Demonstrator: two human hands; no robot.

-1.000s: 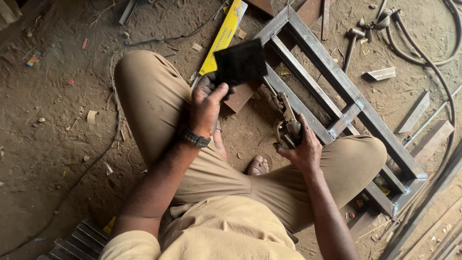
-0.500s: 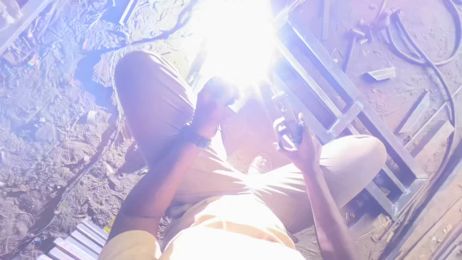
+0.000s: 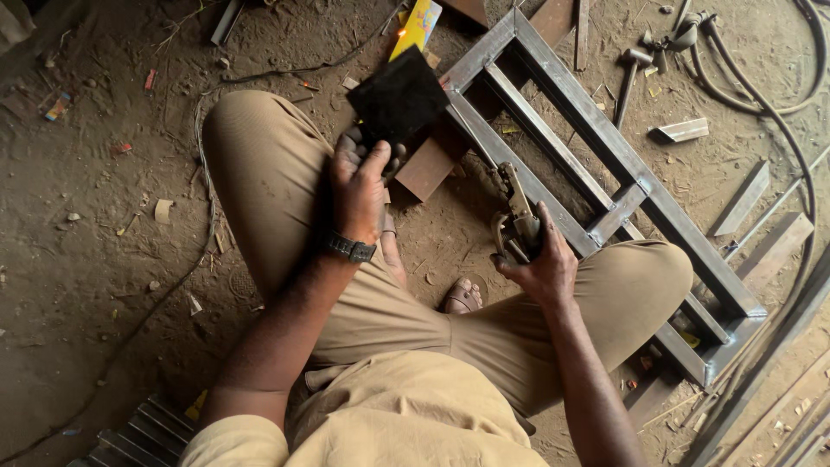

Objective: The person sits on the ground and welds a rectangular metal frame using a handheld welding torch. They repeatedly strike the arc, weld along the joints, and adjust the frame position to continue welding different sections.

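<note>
Dusty dirt floor, left hand [image 3: 361, 186] pinching a flat dark square shield [image 3: 399, 97], right hand [image 3: 540, 264] wrapped around a worn electrode holder [image 3: 517, 216], beside a rectangular steel frame [image 3: 605, 147].

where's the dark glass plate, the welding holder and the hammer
dark glass plate [image 3: 399, 97], head view, middle of its black face
welding holder [image 3: 519, 216], head view, on its metal body above the right hand
hammer [image 3: 624, 86], head view, on its handle, lying on the ground
</note>
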